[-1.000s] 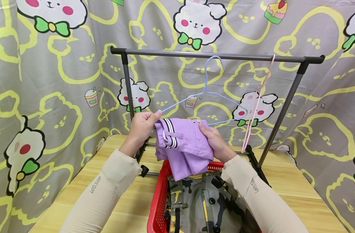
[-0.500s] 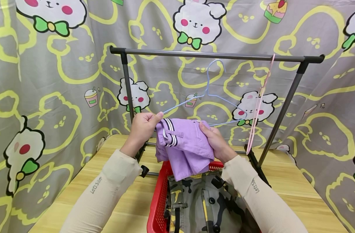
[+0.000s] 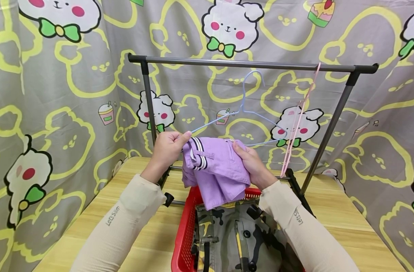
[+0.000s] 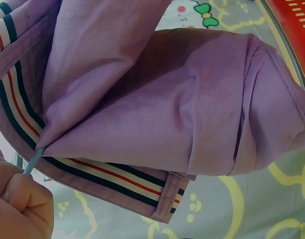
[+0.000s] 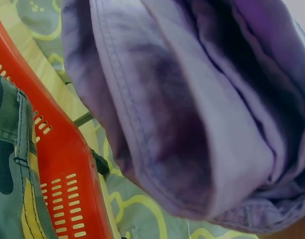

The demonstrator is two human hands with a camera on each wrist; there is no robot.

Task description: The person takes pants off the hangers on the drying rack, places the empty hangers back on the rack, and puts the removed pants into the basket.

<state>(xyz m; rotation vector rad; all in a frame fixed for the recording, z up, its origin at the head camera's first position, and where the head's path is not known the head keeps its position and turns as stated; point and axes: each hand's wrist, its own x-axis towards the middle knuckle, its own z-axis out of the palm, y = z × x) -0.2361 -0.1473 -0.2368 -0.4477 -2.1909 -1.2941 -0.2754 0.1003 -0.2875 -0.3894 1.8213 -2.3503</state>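
Purple shorts [image 3: 220,166] with a striped waistband hang folded over the lower bar of a light-blue wire hanger [image 3: 243,107]. The hanger's hook stands in front of the rack rail or just below it. My left hand [image 3: 167,147] grips the hanger's left corner beside the waistband; in the left wrist view a short piece of blue wire runs from those fingers into the cloth. At the other side, my right hand [image 3: 252,164] holds the shorts with its thumb on the front; its fingers are hidden behind the cloth. The leg openings [image 5: 177,134] fill the right wrist view.
A grey clothes rack [image 3: 207,62] stands on the wooden table [image 3: 346,215], with a pink hanger [image 3: 296,128] on its right part. Below the shorts sits a red basket [image 3: 184,234] holding camouflage clothing [image 3: 227,234]. A patterned curtain [image 3: 84,151] surrounds the table.
The blue hanger's hook has moved slightly down and to the right, away from the rail. The shorts and left hand have shifted slightly right. The pink hanger has swung a little.
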